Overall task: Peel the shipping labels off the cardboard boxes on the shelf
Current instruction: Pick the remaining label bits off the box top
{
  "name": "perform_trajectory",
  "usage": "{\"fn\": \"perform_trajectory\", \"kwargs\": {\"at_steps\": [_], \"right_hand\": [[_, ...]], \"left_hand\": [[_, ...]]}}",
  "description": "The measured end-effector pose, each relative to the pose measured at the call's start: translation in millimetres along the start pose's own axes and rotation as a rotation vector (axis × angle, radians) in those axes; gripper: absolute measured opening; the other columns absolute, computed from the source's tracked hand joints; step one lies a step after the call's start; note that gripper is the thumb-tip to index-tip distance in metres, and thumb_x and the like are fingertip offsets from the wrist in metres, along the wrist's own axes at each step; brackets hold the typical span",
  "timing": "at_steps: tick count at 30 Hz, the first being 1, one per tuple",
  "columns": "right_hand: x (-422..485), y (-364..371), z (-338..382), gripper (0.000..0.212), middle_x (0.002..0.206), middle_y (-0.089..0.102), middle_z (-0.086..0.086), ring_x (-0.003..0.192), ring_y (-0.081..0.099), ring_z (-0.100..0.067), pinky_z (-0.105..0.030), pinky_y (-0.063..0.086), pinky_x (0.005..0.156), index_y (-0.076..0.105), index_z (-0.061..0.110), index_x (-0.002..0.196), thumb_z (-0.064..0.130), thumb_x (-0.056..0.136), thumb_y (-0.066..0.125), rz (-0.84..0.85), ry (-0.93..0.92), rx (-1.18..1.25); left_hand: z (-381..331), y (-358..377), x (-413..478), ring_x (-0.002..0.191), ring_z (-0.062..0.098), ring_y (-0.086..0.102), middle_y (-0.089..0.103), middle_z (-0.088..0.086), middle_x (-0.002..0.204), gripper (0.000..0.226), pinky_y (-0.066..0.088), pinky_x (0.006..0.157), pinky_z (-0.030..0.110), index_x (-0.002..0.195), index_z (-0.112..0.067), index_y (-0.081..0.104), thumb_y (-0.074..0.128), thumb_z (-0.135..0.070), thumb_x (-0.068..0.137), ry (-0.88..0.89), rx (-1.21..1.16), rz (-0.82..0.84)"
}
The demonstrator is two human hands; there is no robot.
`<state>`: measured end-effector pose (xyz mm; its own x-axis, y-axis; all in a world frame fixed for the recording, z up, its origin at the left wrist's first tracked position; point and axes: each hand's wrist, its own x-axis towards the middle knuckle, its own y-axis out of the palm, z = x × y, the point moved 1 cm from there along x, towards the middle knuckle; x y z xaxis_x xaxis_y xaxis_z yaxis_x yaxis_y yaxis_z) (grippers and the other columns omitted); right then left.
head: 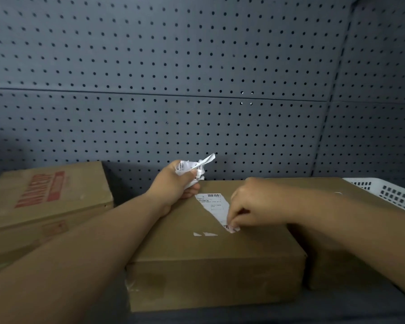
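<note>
The torn white shipping label (214, 204) sits on top of the flat brown cardboard box (197, 265) in the middle, toward its far right part. Only a slanted remnant with a barcode shows, its print is too small to read, and its right edge is hidden under the right hand (250, 204). That hand's fingertips (230, 224) pinch the label's lower corner against the box top, with the rest of the fingers curled under the palm and hard to make out. Two small white paper slivers (205, 234) cling to the box top, just left of that corner. At the far edge of the box, the left hand (173, 185) is clenched around a crumpled wad of white label scraps (192, 170), with one strip sticking up out of the fist. Left of the middle box lies a larger brown cardboard box with red print (45, 197). It is cut off by the frame edge and its lettering is blurred. To the right of the middle box, another brown cardboard box (325, 272) is largely covered by the right forearm. Beyond it, a white slotted plastic basket (395, 195) runs out of frame. The boxes rest on a dark grey shelf surface (220, 318). A grey perforated pegboard wall (173, 66) rises behind them and turns a corner on the right.
</note>
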<state>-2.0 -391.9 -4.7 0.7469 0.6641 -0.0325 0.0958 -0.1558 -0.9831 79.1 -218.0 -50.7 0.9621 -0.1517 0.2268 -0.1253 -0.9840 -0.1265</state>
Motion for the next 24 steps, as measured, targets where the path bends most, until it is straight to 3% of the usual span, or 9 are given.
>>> {"fn": "perform_trajectory", "kwargs": {"at_steps": [3, 8, 17, 21, 24], "right_hand": [[-7, -2, -4, 0.025, 0.109, 0.066, 0.017, 0.088, 0.051, 0.007, -0.006, 0.035, 0.072, 0.069, 0.030, 0.111, 0.036, 0.092, 0.055, 0.074, -0.023, 0.033], [-1, -1, 5, 0.026, 0.109, 0.068, 0.015, 0.098, 0.059, -0.003, -0.025, 0.045, 0.085, 0.070, 0.027, 0.110, 0.036, 0.094, 0.051, 0.069, -0.028, -0.088], [2, 11, 10, 0.032, 0.098, 0.068, 0.000, 0.091, 0.060, -0.016, -0.033, 0.048, 0.077, 0.070, 0.018, 0.100, 0.028, 0.098, 0.040, 0.039, -0.026, -0.215], [4, 3, 5, 0.024, 0.092, 0.070, 0.007, 0.086, 0.060, -0.007, -0.026, 0.045, 0.075, 0.074, 0.021, 0.091, 0.027, 0.093, 0.050, 0.027, 0.033, -0.061], [-3, -5, 0, 0.022, 0.102, 0.070, 0.014, 0.092, 0.059, -0.001, -0.016, 0.042, 0.079, 0.072, 0.027, 0.105, 0.033, 0.091, 0.057, 0.090, 0.021, 0.052]], "left_hand": [[-2, 0, -1, 0.075, 0.025, 0.062, 0.065, 0.014, 0.079, 0.003, 0.052, 0.071, 0.032, 0.095, -0.016, 0.055, 0.054, -0.018, 0.097, 0.003, -0.009, 0.000], [1, 1, 2, 0.076, 0.024, 0.064, 0.067, 0.012, 0.080, 0.003, 0.054, 0.079, 0.037, 0.094, -0.019, 0.054, 0.055, -0.019, 0.096, 0.007, 0.019, 0.005], [2, 3, 4, 0.077, 0.022, 0.066, 0.069, 0.012, 0.081, 0.002, 0.056, 0.078, 0.033, 0.094, -0.021, 0.055, 0.056, -0.021, 0.096, -0.015, 0.055, 0.004], [1, 2, 2, 0.078, 0.024, 0.065, 0.068, 0.014, 0.081, 0.002, 0.055, 0.082, 0.038, 0.094, -0.019, 0.055, 0.055, -0.020, 0.096, -0.011, 0.046, -0.006], [0, 0, 2, 0.078, 0.024, 0.065, 0.068, 0.014, 0.082, 0.002, 0.056, 0.081, 0.037, 0.094, -0.019, 0.054, 0.056, -0.020, 0.096, -0.017, 0.046, -0.017]]}}
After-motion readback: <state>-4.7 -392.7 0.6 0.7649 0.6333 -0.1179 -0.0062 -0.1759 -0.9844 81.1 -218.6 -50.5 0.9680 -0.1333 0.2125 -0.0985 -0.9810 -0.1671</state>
